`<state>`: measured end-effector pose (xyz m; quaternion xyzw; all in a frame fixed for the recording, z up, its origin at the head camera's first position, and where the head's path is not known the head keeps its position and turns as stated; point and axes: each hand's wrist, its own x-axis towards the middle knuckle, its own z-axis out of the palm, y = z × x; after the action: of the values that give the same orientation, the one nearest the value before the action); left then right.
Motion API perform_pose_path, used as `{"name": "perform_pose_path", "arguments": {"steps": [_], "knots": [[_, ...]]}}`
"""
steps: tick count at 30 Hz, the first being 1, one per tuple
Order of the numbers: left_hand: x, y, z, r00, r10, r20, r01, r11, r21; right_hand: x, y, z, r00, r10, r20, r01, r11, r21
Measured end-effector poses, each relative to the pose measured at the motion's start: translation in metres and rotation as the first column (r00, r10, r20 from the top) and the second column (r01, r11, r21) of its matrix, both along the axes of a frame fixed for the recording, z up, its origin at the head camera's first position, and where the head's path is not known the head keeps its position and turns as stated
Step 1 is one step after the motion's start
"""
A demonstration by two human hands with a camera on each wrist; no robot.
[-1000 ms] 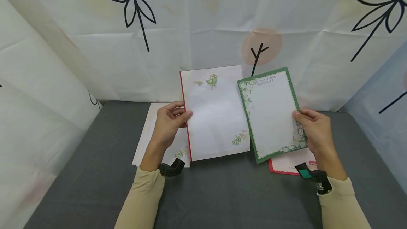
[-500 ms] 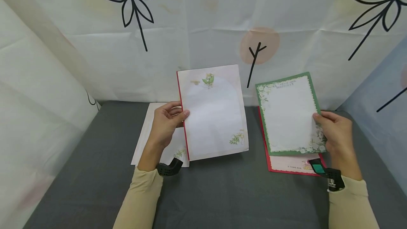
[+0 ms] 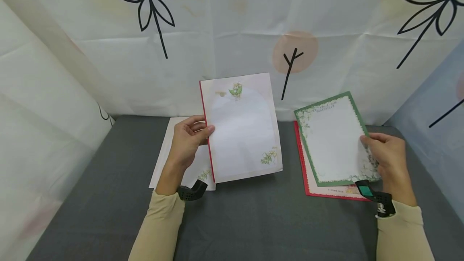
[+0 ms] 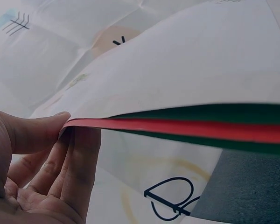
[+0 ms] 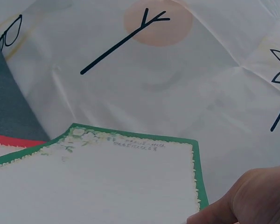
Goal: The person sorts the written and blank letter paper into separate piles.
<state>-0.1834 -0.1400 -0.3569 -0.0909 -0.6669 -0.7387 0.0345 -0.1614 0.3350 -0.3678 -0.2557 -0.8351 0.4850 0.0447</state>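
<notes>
My left hand (image 3: 187, 142) pinches the left edge of several stacked sheets, raised above the table. On top is white paper (image 3: 241, 128) with small leafy sprigs; the left wrist view shows red and green sheets (image 4: 191, 128) layered beneath it. My right hand (image 3: 389, 156) pinches the right edge of a green-bordered sheet of paper (image 3: 335, 140) with white flowers, thumb on its face. That sheet is tilted and overlaps a red-bordered pink sheet (image 3: 308, 182), hiding most of it. In the right wrist view only the thumb side of the hand (image 5: 252, 198) shows.
White paper (image 3: 164, 156) with a leafy sprig lies on the dark grey table (image 3: 250, 224), partly behind my left hand. A pale cloth backdrop (image 3: 239, 23) with black plant drawings rises behind the table, and cloth also hangs at both sides.
My right hand has carried the green-bordered sheet to the right, away from the left-hand sheets, then lower over the red-bordered sheet. My left hand has barely moved.
</notes>
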Motion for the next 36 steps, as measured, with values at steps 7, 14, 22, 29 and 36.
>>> {"name": "perform_pose_path", "arguments": {"steps": [7,14,22,29,36], "knots": [[0.0,0.0,0.0,1.0,-0.002,-0.001,0.002,1.0,0.01,0.001,0.001,-0.001,1.0,0.021,0.008,-0.022,0.999,0.024],[0.0,-0.001,0.0,1.0,0.001,-0.001,-0.001,1.0,0.011,0.001,0.001,0.002,1.0,0.0,-0.001,0.0,0.996,0.087],[0.0,-0.001,-0.001,1.0,0.001,-0.002,-0.001,1.0,0.012,0.004,-0.001,0.006,0.999,-0.016,-0.05,0.02,0.996,0.089],[0.0,0.0,-0.001,1.0,0.0,0.007,0.0,1.0,0.015,0.003,-0.005,0.008,0.998,0.001,-0.066,0.006,0.995,0.098],[0.0,0.001,-0.001,1.0,-0.009,0.005,0.009,1.0,0.019,0.002,-0.01,0.007,0.996,0.039,-0.079,-0.032,0.995,0.092]]}}
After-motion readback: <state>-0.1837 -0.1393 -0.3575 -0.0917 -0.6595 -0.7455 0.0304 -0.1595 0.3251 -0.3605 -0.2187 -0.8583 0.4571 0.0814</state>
